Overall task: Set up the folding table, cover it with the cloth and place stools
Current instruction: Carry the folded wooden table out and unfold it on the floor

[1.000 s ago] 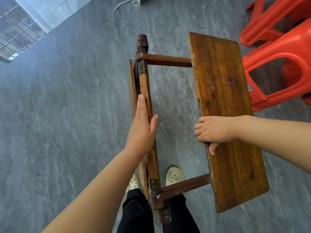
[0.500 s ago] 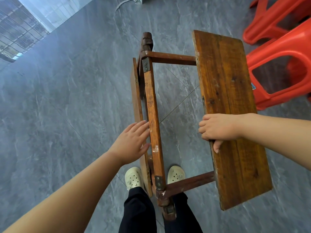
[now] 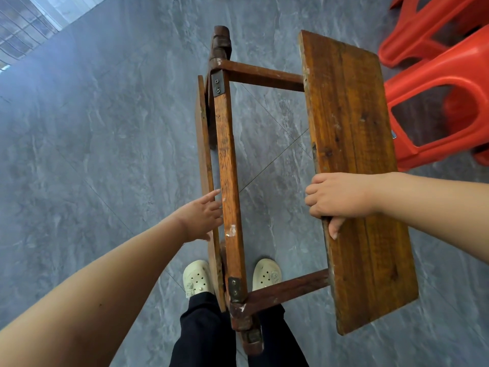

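The brown wooden folding table (image 3: 352, 165) stands half unfolded in front of me. Its right board lies raised and nearly flat, and my right hand (image 3: 336, 200) is shut on that board's inner edge, thumb on top. A wooden rail (image 3: 227, 165) with metal brackets runs down the middle, joined to the right board by two cross bars. A thin left board (image 3: 204, 144) hangs edge-up against the rail. My left hand (image 3: 201, 215) reaches to this left board, fingers spread and slipping between board and rail. Red plastic stools (image 3: 439, 83) stand at the upper right.
The floor is grey stone-look tile (image 3: 105, 154). My feet in white clogs (image 3: 197, 279) stand on either side of the table's near end. A window with a grille (image 3: 23, 30) shows at the upper left.
My left hand left the top of the middle rail, dropped to its left side, and now reaches in at the hanging left board. My right hand kept its grip on the right board.
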